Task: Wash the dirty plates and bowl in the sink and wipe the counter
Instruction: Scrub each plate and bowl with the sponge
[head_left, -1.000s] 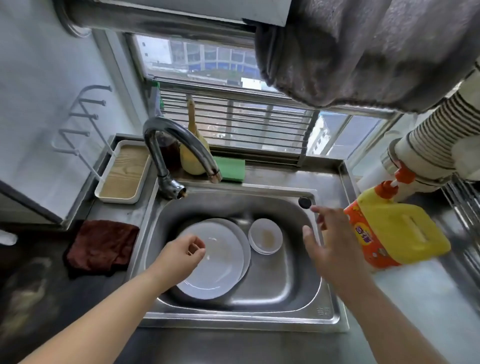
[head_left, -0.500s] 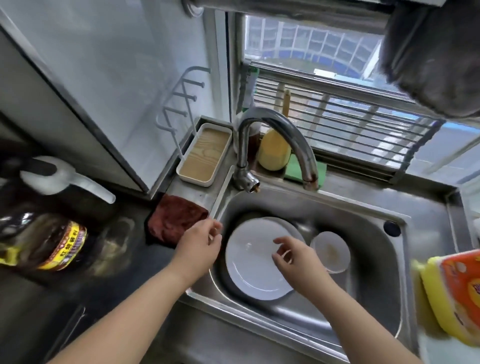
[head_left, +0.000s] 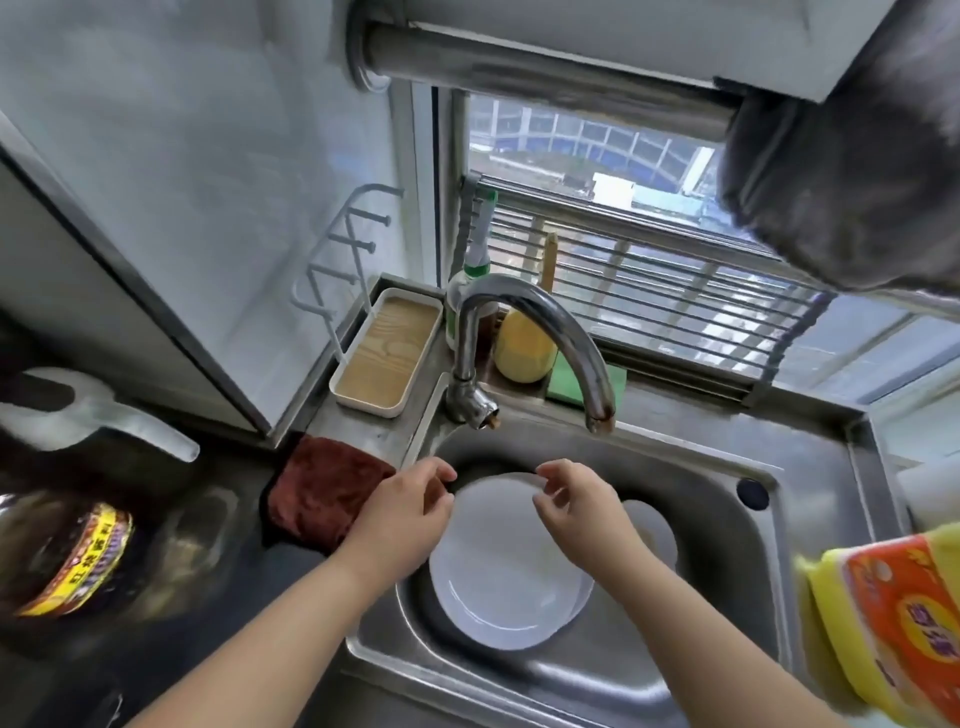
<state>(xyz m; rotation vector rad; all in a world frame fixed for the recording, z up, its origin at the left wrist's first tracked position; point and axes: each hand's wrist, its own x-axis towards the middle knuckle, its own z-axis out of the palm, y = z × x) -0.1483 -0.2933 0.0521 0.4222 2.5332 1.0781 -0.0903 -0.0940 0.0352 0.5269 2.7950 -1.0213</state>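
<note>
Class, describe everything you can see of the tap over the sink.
The tap looks like shiny metal: an upright stem rising from the back left corner of the sink, then a high arch curving right and down to a spout, brownish at the tip, above the basin. A short stub sticks out at its base. No water runs from it. Neither hand touches it.

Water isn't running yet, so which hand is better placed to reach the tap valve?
Left, probably: the left hand hovers nearer the faucet base; the right hand sits over the plates.
</note>
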